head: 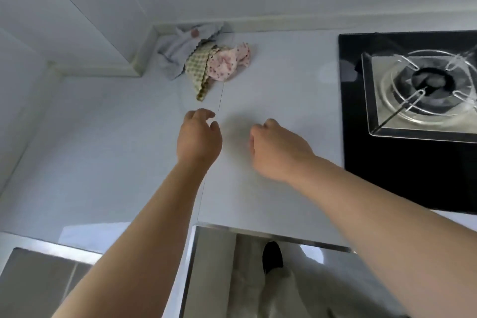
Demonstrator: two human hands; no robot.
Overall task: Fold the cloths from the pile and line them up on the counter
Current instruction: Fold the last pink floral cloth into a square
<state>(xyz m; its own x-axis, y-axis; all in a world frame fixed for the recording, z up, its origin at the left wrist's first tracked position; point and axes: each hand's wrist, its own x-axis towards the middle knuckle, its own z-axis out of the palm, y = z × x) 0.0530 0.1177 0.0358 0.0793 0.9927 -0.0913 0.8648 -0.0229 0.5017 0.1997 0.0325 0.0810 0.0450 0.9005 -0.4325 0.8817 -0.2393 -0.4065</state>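
Head view: your left hand [200, 137] and right hand [277, 150] hover above the counter [103, 150], fingers loosely curled and holding nothing. The pile of cloths [206, 59] lies crumpled in the far corner; the number of cloths is indistinct. The stove [387, 188] is cut off at the right.

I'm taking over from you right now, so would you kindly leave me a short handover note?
Left hand: empty, fingers loosely curled, over the counter, just short of the pile.
Right hand: empty, loosely curled, beside it.
Pile in the back corner: grey cloth, checked cloth, pink floral cloth, all crumpled.
Done: nothing folded in view.
Left: fold each cloth, line them up.
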